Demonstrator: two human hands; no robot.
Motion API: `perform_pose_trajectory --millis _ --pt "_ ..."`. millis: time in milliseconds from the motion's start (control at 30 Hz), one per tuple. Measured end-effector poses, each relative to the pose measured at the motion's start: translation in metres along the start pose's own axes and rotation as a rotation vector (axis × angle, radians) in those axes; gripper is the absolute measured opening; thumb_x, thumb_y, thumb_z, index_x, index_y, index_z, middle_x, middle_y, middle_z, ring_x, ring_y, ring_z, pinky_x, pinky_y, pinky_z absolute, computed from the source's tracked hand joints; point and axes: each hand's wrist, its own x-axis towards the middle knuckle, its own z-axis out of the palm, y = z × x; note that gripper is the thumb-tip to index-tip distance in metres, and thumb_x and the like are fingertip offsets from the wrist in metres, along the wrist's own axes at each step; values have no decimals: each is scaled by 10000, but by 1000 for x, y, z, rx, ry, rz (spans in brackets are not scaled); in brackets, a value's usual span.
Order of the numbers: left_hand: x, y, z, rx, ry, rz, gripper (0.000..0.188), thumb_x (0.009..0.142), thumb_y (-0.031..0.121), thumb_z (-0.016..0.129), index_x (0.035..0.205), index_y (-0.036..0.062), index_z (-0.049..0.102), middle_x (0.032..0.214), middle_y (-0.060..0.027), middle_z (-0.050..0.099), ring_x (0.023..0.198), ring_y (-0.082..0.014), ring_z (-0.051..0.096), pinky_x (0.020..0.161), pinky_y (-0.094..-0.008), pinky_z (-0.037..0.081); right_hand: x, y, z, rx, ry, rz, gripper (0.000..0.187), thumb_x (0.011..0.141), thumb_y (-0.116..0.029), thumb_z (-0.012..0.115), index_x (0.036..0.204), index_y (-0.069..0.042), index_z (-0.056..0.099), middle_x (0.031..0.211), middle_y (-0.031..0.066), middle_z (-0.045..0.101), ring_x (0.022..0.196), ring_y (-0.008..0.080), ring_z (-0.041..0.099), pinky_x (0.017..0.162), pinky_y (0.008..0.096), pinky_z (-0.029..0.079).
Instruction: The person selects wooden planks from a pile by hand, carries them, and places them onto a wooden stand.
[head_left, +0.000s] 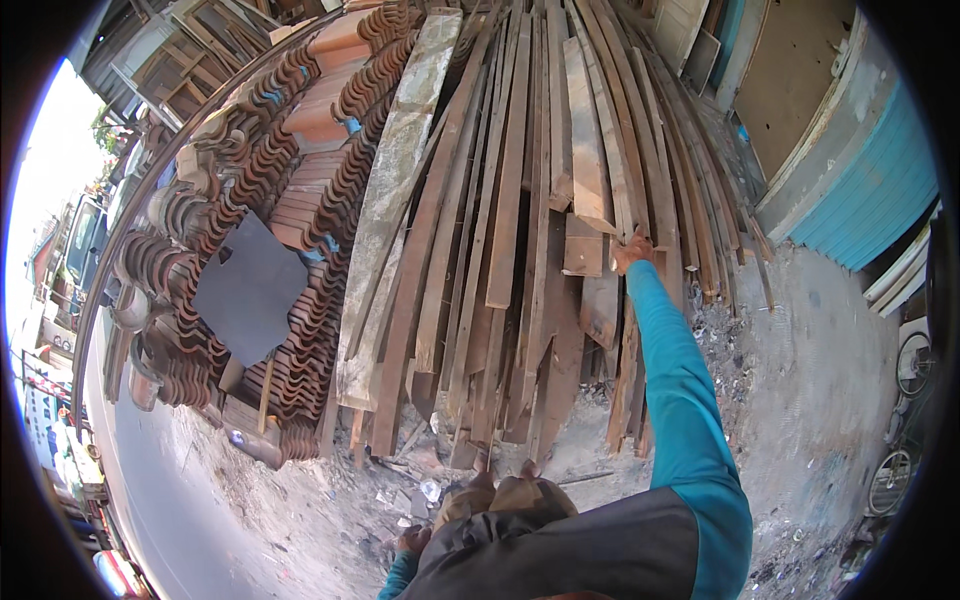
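Observation:
My right hand (632,251) reaches forward, its fingers wrapped round the near end of a long wooden plank (622,190) on top of a big pile. The sleeve on that arm is teal. Just left of the hand, shorter board ends (583,247) stick out of the pile. My left hand (413,540) hangs low beside my leg, its fingers loosely curled and no object showing in them. Weathered long boards (510,190) fan out lengthwise in front of me, their near ends uneven. Along the pile's left side lies a wide pale slab (405,180).
Stacked curved clay roof tiles (345,190) stand to the left, with a dark grey sheet (250,290) on them. Rubble and dusty ground (800,400) surround my feet. Blue corrugated panels (860,200) lean at the right, near wheels (890,482). A road (170,500) runs at far left.

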Motion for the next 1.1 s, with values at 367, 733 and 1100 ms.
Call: perform_pose_trajectory --millis 367,733,1100 --pt "-12 40 -53 -245 -178 -446 522 855 414 587 1182 7 568 983 -151 683 815 -220 678 674 -325 535 -100 4 9 74 320 -224 670 818 -350 641 1329 1 389 1204 286 523 1112 397 525 962 426 426" --pt "65 -37 -29 -271 80 -208 577 765 250 682 1228 -34 488 989 -253 630 987 -410 578 866 -446 463 -356 43 227 82 -410 109 878 770 -523 620 1369 46 324 1323 297 433 1226 407 437 1026 421 373" --pt "190 129 -137 141 358 -11 1004 616 418 781 1389 35 268 1257 -245 464 1176 -410 438 998 -462 361 -372 125 230 11 -464 75 772 798 -456 632 1307 69 387 1244 299 499 1166 377 504 993 397 400"
